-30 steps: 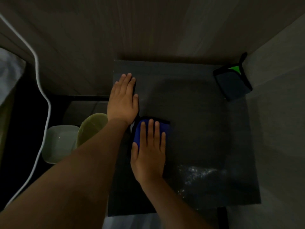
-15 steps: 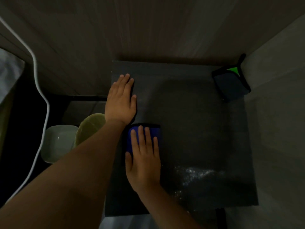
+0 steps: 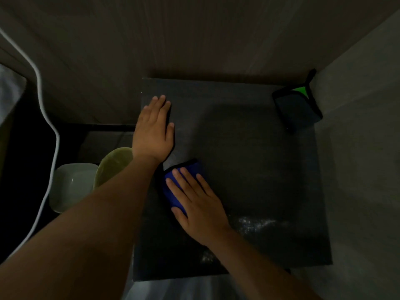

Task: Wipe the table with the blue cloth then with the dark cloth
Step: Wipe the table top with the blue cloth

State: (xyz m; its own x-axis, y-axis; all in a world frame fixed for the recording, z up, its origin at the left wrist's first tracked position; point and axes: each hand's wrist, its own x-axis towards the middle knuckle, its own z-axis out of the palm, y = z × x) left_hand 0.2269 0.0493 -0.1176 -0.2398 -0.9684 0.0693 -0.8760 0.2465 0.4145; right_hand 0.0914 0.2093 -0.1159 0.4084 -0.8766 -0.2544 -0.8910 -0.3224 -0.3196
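Blue cloth (image 3: pixel 184 187), folded into a small pad with a dark hem, lying on the near-left part of the bench (image 3: pixel 249 169) under the right hand (image 3: pixel 194 204). Right hand laid flat, fingers spread lightly and pressing down on the cloth, palm trailing onto the bare surface: likely mid-stroke in the first wipe. Left hand (image 3: pixel 153 131) flat too, fingers together, palm down at the far-left edge, probably bracing the body or steadying the top. Dark cloth (image 3: pixel 296 109) parked in the far-right corner, well apart from both hands, folded, with a green patch and a black loop leaning toward the wall; probably waiting for the second pass. Bench top dark, matte, square, finely grained. Pale speckled smear (image 3: pixel 257 224) near the front right, maybe moisture or dust, not yet covered. Off the bench on the left, lower down, a white bowl (image 3: pixel 71 185) and a yellowish dish (image 3: pixel 114 163), smooth and glossy; a white cable (image 3: pixel 52 118) curving past them. Only the one head view.
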